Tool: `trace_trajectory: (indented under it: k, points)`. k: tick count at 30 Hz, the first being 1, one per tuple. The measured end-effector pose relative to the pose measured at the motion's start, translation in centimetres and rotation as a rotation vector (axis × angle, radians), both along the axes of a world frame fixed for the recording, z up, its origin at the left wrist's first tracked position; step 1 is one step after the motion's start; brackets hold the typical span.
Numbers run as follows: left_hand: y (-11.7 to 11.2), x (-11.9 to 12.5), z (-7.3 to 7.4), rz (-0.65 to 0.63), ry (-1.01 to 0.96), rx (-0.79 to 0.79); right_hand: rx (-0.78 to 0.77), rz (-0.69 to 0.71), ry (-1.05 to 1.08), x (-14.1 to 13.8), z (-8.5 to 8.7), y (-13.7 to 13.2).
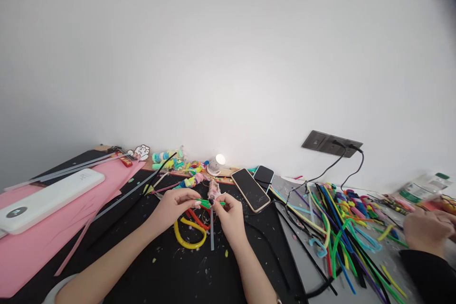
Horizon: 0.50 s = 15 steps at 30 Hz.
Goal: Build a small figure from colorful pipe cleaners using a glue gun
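Observation:
Over the black mat, my left hand and my right hand come close together, both pinching a short bundle of green pipe cleaner. A pale grey strip extends down from beneath my right fingertips; whether I grip it too is hard to see. Just below the hands lie a curled yellow pipe cleaner and a red one. Behind my fingers is a small pinkish object, partly hidden.
Pink sheets carry a white power bank at left. Two phones rest behind my right hand. Many coloured pipe cleaners spread rightward. A lit lamp stands by the wall, and another person's hands are far right.

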<state>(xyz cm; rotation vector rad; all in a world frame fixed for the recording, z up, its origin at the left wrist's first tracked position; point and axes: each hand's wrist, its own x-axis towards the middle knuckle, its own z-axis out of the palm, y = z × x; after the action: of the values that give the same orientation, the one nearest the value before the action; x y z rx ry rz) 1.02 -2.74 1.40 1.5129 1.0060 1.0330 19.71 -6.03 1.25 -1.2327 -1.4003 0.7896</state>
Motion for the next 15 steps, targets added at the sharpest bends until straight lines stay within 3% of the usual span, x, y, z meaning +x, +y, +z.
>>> trace_trajectory:
  k: [6,15]
  points:
    - [0.07,0.1,-1.06,-0.101,0.075,0.02,0.008,0.03,0.153,-0.31,-0.2,0.07]
    - [-0.01,-0.04,-0.84,-0.125,0.069,-0.041,0.064,-0.072,0.106,0.29,-0.2,-0.06]
